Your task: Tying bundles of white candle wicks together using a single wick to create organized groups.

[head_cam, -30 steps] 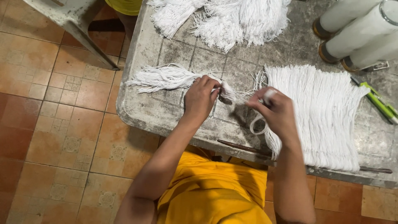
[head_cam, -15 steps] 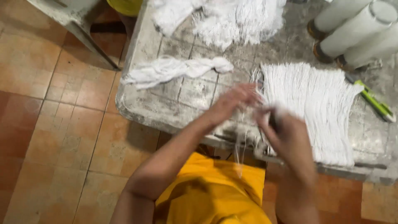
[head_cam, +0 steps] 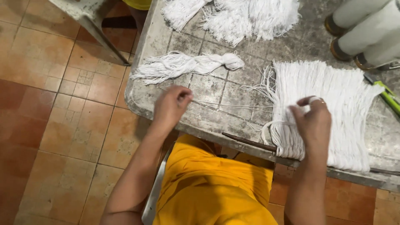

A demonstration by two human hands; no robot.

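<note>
My left hand [head_cam: 171, 106] hovers over the front left of the grey table [head_cam: 208, 89], pinching a few thin white strands [head_cam: 233, 106] that stretch right toward the flat sheet of white yarn [head_cam: 333, 100]. My right hand [head_cam: 314, 123] rests on that sheet's front left part, with a strand looped around its fingers. A tied white yarn bundle [head_cam: 187, 64] lies on the table beyond my left hand, apart from both hands.
More white yarn bundles [head_cam: 237, 14] lie at the back of the table. White cylinders [head_cam: 366, 29] stand at the back right, next to a green-handled tool [head_cam: 387, 98]. A dark stick [head_cam: 250, 142] lies along the front edge. Tiled floor [head_cam: 54, 116] spreads to the left.
The tied bundle has left my hands and lies on the table. My left hand moved left, drawing a few strands out from the sheet; my right hand shifted onto the sheet.
</note>
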